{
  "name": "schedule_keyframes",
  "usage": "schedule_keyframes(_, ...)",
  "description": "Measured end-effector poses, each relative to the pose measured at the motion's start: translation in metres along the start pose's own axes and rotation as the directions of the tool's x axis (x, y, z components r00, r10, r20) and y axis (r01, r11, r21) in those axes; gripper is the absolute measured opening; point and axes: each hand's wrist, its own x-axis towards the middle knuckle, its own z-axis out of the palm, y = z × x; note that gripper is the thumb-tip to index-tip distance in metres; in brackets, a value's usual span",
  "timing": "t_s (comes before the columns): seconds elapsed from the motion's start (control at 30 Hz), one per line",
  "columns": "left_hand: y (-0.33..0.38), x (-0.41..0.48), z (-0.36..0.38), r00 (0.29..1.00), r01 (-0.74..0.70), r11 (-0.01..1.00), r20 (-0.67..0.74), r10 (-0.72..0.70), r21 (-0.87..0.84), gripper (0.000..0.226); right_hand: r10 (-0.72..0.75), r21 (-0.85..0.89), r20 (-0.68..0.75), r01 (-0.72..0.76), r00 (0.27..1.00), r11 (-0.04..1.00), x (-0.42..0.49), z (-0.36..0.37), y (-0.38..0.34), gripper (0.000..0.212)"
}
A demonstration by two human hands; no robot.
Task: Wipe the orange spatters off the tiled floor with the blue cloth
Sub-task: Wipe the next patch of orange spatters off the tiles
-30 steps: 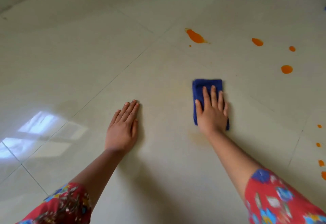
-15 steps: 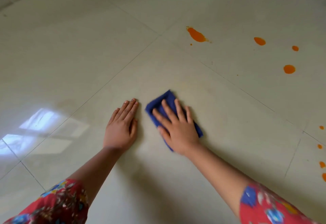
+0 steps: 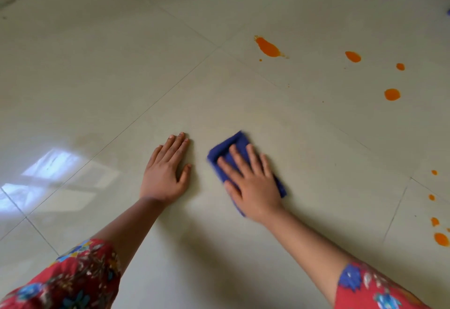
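Right grip, fingers straight and spread: laid flat atop the folded blue cloth, pinning it to the tiled floor, presumably to bear on the wipe with the whole palm. Left grip, fingers straight and close together: planted bare on the tile just beside the cloth, likely as a prop. Cloth position: on clean-looking tile, well apart from every mark. Small orange spatters logged near the right edge; larger orange spatters logged farther off, all unwiped.

The floor is smooth, shiny tile and shows bright window light near its left edge. The blue cloth looks soft and matt. The orange spatters look wet and glossy. The sleeves are printed fabric.
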Motion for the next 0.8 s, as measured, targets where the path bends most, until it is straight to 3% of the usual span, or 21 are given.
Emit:
schedule_keyframes(0.07, 0.000, -0.001, -0.001, 0.999, -0.033, 0.999, 0.008, 0.033, -0.003, 0.061, -0.222, 0.009, 0.053, 0.222, 0.974, 0.975, -0.044, -0.004, 0.005, 0.058)
schedule_keyframes(0.13, 0.001, -0.002, 0.000, 0.998, -0.064, 0.998, 0.014, 0.064, 0.001, 0.060, -0.170, -0.011, 0.053, 0.171, 0.984, 0.985, -0.077, -0.006, 0.042, 0.058)
schedule_keyframes(0.2, 0.001, -0.002, -0.001, 0.997, -0.073, 0.997, 0.013, 0.073, -0.004, 0.060, 0.178, -0.034, 0.026, -0.177, 0.984, 0.984, -0.086, -0.007, 0.091, 0.056)
schedule_keyframes(0.27, 0.001, -0.001, 0.000, 0.998, -0.065, 0.998, 0.015, 0.065, -0.011, 0.061, 0.541, 0.001, 0.033, -0.541, 0.840, 0.841, -0.065, -0.011, 0.126, 0.061)
schedule_keyframes(0.33, 0.002, 0.000, 0.000, 0.998, -0.063, 0.998, 0.016, 0.063, -0.002, 0.061, 0.659, 0.055, 0.043, -0.660, 0.751, 0.749, -0.023, -0.015, 0.132, 0.068)
schedule_keyframes(0.37, 0.002, 0.000, 0.000, 0.998, -0.063, 0.998, 0.018, 0.063, 0.001, 0.060, 0.654, 0.063, 0.054, -0.656, 0.755, 0.752, -0.002, -0.014, 0.126, 0.069)
schedule_keyframes(0.43, 0.003, 0.000, -0.001, 0.998, -0.059, 0.998, 0.021, 0.058, 0.003, 0.060, 0.535, 0.034, 0.074, -0.539, 0.841, 0.842, 0.024, -0.012, 0.099, 0.067)
schedule_keyframes(0.53, 0.002, 0.000, -0.001, 0.998, -0.059, 0.998, 0.024, 0.059, -0.005, 0.060, 0.157, -0.026, 0.053, -0.155, 0.986, 0.988, -0.004, -0.007, 0.069, 0.057)
schedule_keyframes(0.6, 0.002, 0.000, 0.000, 0.998, -0.057, 0.998, 0.023, 0.057, -0.005, 0.060, 0.008, -0.019, 0.093, -0.006, 0.996, 1.000, -0.053, -0.009, 0.076, 0.055)
schedule_keyframes(0.63, 0.003, 0.000, 0.000, 0.998, -0.055, 0.998, 0.018, 0.055, -0.006, 0.060, 0.023, -0.016, 0.082, -0.022, 0.996, 1.000, -0.072, -0.010, 0.090, 0.055)
schedule_keyframes(0.7, 0.004, 0.000, 0.000, 0.998, -0.058, 0.998, 0.010, 0.058, -0.012, 0.060, 0.241, -0.024, 0.069, -0.240, 0.968, 0.971, -0.087, -0.015, 0.128, 0.057)
schedule_keyframes(0.8, 0.004, 0.001, 0.000, 0.998, -0.056, 0.998, 0.012, 0.056, -0.012, 0.060, 0.616, 0.004, 0.090, -0.618, 0.783, 0.786, -0.044, -0.020, 0.175, 0.063)
